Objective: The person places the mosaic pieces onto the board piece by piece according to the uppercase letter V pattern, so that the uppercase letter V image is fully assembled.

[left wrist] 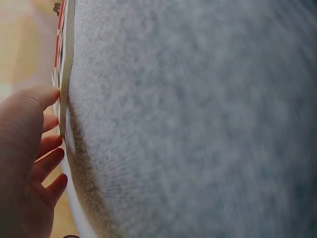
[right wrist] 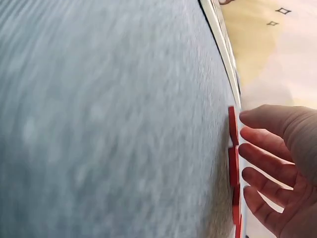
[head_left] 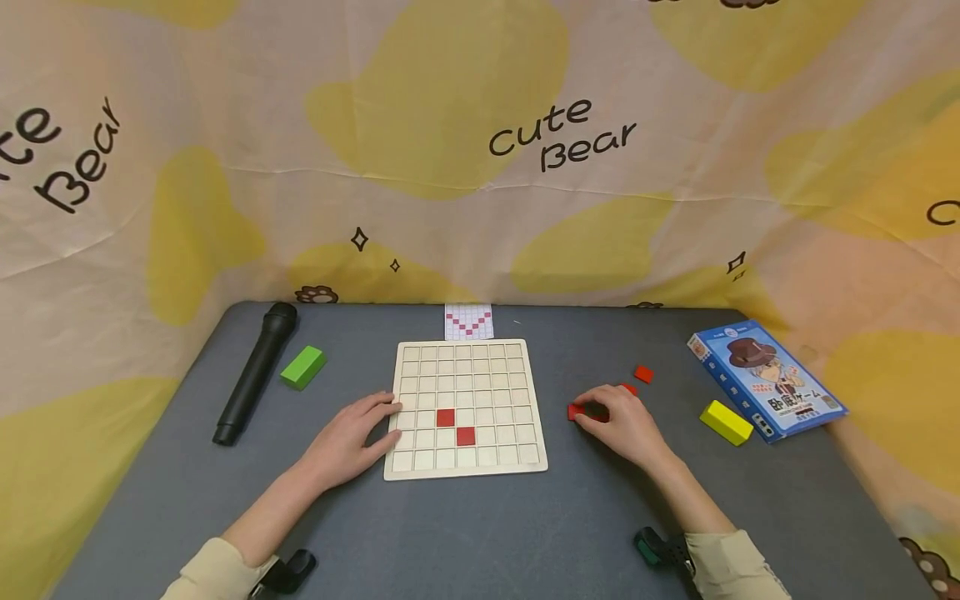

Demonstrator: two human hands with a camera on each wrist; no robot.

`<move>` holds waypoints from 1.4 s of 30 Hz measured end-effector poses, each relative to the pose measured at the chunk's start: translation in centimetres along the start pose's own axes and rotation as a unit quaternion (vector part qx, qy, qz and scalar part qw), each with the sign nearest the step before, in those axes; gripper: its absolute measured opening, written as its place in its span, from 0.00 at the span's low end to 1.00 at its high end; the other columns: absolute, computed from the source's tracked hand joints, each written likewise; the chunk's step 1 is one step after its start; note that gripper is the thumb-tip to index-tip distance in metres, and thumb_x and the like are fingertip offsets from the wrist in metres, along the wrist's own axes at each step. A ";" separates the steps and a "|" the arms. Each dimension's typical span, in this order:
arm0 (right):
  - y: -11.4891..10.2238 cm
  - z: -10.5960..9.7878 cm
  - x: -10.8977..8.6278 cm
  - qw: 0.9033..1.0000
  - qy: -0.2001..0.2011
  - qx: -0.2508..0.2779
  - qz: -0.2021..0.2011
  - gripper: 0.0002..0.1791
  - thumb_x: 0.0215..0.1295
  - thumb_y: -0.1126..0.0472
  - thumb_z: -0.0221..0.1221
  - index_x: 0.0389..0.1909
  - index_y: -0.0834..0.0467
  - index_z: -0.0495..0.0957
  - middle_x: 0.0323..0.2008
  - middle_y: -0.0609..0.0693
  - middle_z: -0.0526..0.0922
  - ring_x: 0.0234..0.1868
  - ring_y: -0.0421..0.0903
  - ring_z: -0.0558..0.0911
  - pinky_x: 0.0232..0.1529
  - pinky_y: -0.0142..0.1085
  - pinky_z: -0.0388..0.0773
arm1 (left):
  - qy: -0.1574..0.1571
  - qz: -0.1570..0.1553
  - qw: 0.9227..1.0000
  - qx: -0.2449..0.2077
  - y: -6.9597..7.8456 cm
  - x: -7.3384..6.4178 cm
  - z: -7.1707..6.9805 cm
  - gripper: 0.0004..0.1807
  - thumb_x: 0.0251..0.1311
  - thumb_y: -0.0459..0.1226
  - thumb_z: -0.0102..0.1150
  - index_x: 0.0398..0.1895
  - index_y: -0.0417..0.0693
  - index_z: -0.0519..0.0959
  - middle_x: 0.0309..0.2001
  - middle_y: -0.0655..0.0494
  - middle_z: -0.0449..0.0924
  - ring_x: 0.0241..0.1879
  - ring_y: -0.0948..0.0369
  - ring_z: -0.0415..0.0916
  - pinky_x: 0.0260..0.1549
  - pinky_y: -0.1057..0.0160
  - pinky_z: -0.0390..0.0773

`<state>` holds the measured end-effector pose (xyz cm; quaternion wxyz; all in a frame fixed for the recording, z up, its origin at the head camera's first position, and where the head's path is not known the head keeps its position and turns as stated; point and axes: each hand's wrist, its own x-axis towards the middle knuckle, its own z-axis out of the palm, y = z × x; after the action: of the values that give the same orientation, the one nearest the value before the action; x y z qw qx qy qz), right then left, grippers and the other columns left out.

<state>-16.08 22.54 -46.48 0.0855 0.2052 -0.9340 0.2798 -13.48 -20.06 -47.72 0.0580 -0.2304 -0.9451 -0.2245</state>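
Note:
A cream grid board [head_left: 529, 417] lies on the table with two red square tiles, one tile [head_left: 446, 417] and another tile [head_left: 466, 436] diagonally beside it. My left hand [head_left: 348, 442] rests at the board's left edge, thumb and fingertips touching its rim, fingers loosely bent. Right of the board, my right hand [head_left: 626, 425] is low over several loose red tiles. Its thumb and index fingertips are right at the nearest red tile [head_left: 573, 412]. In the right wrist view the fingers are spread and loosely bent beside a row of red tiles [right wrist: 234, 166]. The hand partly hides them.
A small pattern card [head_left: 469, 322] lies behind the board. On the left are a black microphone [head_left: 255, 375] and a green block [head_left: 303, 367]. To the right are a blue box [head_left: 768, 379], a yellow block [head_left: 726, 422] and a loose red tile [head_left: 643, 374]. A patterned cloth hangs behind the table.

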 end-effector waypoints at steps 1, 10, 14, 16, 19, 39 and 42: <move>0.1 -0.1 -0.1 1.000 -0.002 -0.002 0.002 0.11 0.55 0.62 0.71 0.40 0.56 0.85 0.40 0.49 0.84 0.43 0.50 0.79 0.46 0.48 0.76 | -0.002 -0.001 1.000 0.000 0.0 0.0 0.0 0.24 0.62 0.45 0.64 0.59 0.43 0.78 0.61 0.43 0.73 0.62 0.45 0.69 0.58 0.43 0.69; 0.7 -0.6 -0.5 1.000 -0.012 -0.022 0.015 0.13 0.53 0.61 0.72 0.41 0.57 0.85 0.41 0.50 0.83 0.43 0.50 0.78 0.45 0.48 0.76 | -0.013 -0.002 1.000 0.006 -0.2 -0.2 -0.2 0.27 0.63 0.46 0.63 0.61 0.41 0.76 0.63 0.44 0.72 0.66 0.46 0.65 0.61 0.43 0.66; 0.8 -0.7 -0.5 1.000 -0.015 -0.022 0.013 0.13 0.53 0.61 0.72 0.40 0.56 0.85 0.40 0.50 0.83 0.43 0.50 0.78 0.45 0.48 0.76 | -0.011 0.002 1.000 0.005 -0.2 -0.2 -0.3 0.27 0.63 0.46 0.63 0.61 0.41 0.76 0.63 0.45 0.72 0.67 0.46 0.64 0.62 0.42 0.65; 0.8 -0.7 -0.4 1.000 -0.015 -0.022 0.011 0.12 0.53 0.61 0.72 0.40 0.56 0.85 0.40 0.50 0.83 0.43 0.50 0.78 0.45 0.48 0.76 | -0.010 0.003 1.000 0.005 -0.2 -0.2 -0.3 0.27 0.63 0.46 0.63 0.61 0.41 0.76 0.63 0.45 0.72 0.67 0.45 0.63 0.62 0.42 0.65; 0.8 -0.7 -0.5 1.000 -0.014 -0.022 0.011 0.12 0.53 0.61 0.72 0.39 0.56 0.85 0.40 0.49 0.83 0.43 0.50 0.78 0.45 0.48 0.76 | -0.012 0.003 1.000 0.007 -0.2 -0.2 -0.3 0.27 0.63 0.46 0.63 0.62 0.42 0.76 0.63 0.45 0.72 0.67 0.45 0.63 0.62 0.42 0.65; -0.6 0.7 0.9 0.999 0.005 0.020 0.027 0.12 0.52 0.56 0.73 0.37 0.51 0.84 0.40 0.46 0.83 0.45 0.49 0.77 0.48 0.47 0.75 | -0.013 0.001 1.000 0.005 -0.2 -0.4 -0.2 0.27 0.63 0.46 0.62 0.62 0.42 0.75 0.64 0.45 0.71 0.66 0.45 0.64 0.61 0.42 0.66; -1.2 1.2 1.4 0.999 0.002 0.032 0.030 0.12 0.52 0.55 0.74 0.37 0.51 0.85 0.40 0.46 0.83 0.46 0.49 0.77 0.50 0.48 0.74 | -0.014 -0.001 1.000 0.007 -0.2 -0.4 -0.2 0.28 0.64 0.47 0.62 0.63 0.43 0.75 0.64 0.45 0.71 0.66 0.45 0.64 0.61 0.42 0.66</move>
<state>-16.87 20.48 -46.49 0.0725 0.1794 -0.9302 0.3120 -13.23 -20.45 -47.69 0.0461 -0.2326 -0.9475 -0.2146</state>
